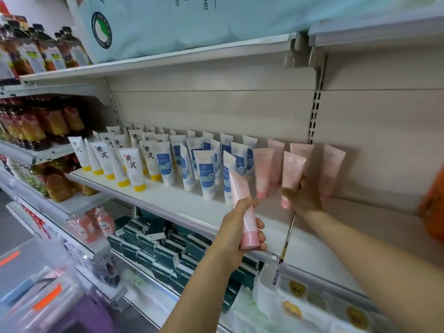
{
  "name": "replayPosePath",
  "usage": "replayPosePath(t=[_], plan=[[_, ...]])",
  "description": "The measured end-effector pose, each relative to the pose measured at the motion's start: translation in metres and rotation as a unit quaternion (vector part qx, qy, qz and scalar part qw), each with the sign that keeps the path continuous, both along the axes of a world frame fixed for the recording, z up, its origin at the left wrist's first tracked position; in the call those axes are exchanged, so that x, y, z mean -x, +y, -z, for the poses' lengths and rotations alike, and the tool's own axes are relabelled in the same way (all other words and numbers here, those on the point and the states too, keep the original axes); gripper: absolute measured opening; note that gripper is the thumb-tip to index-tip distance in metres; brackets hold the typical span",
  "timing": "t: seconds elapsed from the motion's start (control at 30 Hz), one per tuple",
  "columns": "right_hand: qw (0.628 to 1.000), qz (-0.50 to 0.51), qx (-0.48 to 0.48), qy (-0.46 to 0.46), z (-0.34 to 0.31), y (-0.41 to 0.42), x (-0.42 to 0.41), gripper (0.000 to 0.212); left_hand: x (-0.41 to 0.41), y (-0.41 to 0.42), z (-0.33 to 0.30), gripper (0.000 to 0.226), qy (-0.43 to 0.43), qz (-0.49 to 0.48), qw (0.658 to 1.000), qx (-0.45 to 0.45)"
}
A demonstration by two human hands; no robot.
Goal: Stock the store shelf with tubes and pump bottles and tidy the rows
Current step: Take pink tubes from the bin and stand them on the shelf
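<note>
From the head view I am looking down along the shelf, and I take the blue-label tubes as my landmark. To their left stand the white tubes with yellow caps; to their right the pink row is only started, with a few pink tubes standing cap-down, some leaning against the back panel.

My right hand is curled round the lower part of one pink tube at the front of that pink group, cap down and just at the shelf surface; I cannot tell whether the cap is already bearing on it. My left hand is wrapped round a second pink tube, held in the air in front of the shelf edge, cap toward me and crimped end pointing up at the blue-label tubes.

I judge the step in hand is seating the right-hand tube. To do it well I would set the cap flat, keep the tube upright, not tilted, and line it with the front tube of the blue-label row so the faces match. I would let go slowly, since these tall tubes on small caps look tippy and a nudge could topple the neighbours. The left-hand tube should wait clear of the blue-label tubes until the right hand is free, then go just beside the one placed.

No pump bottles are in sight.
</note>
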State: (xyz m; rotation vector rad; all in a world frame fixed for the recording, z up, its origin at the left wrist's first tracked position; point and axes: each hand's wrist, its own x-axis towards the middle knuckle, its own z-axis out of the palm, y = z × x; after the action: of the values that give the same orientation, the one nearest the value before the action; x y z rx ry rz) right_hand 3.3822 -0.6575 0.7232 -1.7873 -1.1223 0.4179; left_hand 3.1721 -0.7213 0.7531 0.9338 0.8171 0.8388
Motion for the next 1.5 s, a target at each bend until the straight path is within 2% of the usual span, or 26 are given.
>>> replayPosePath(t=[0.47,0.7,0.77,0.83,0.87,1.0,1.13,1.17,1.27,1.4,1.5], plan=[[1.000,-0.005,0.011,0.003,0.006,0.008,-0.008,0.051,-0.009,0.009,0.000,0.036,-0.001,-0.009,1.000,-0.005],[0.999,0.011,0.027,0.033,0.008,-0.017,-0.010,0.040,-0.018,0.009,0.002,0.032,-0.026,-0.026,0.999,-0.013],[0.998,0.022,0.006,0.058,0.006,-0.030,-0.008,0.028,-0.024,0.008,0.003,0.032,-0.023,-0.025,0.999,-0.028],[0.994,-0.005,-0.018,0.107,0.003,-0.044,-0.006,0.012,-0.031,0.007,0.004,0.031,0.001,-0.023,0.998,-0.059],[0.990,-0.030,-0.029,0.131,-0.002,-0.053,-0.002,0.013,-0.035,0.006,0.004,0.031,0.015,-0.022,0.997,-0.073],[0.960,-0.172,0.012,0.222,-0.016,-0.088,0.007,0.037,-0.050,0.006,0.005,0.032,0.026,-0.038,0.994,-0.097],[0.947,-0.251,0.045,0.195,-0.017,-0.105,0.008,0.035,-0.069,0.004,0.004,0.037,0.008,-0.030,0.996,-0.087],[0.948,-0.253,0.047,0.188,-0.017,-0.107,0.008,0.035,-0.074,0.001,0.003,0.036,0.002,-0.020,0.997,-0.078],[0.957,-0.239,0.020,0.164,-0.019,-0.112,0.005,0.016,-0.087,-0.004,0.004,0.031,0.012,-0.004,0.996,-0.085],[0.973,-0.187,-0.001,0.133,-0.015,-0.113,-0.007,0.024,-0.096,-0.003,0.009,0.023,0.050,0.030,0.990,-0.128],[0.986,-0.116,-0.008,0.120,-0.008,-0.105,-0.024,0.031,-0.100,-0.003,0.014,0.029,0.057,0.068,0.985,-0.150]])
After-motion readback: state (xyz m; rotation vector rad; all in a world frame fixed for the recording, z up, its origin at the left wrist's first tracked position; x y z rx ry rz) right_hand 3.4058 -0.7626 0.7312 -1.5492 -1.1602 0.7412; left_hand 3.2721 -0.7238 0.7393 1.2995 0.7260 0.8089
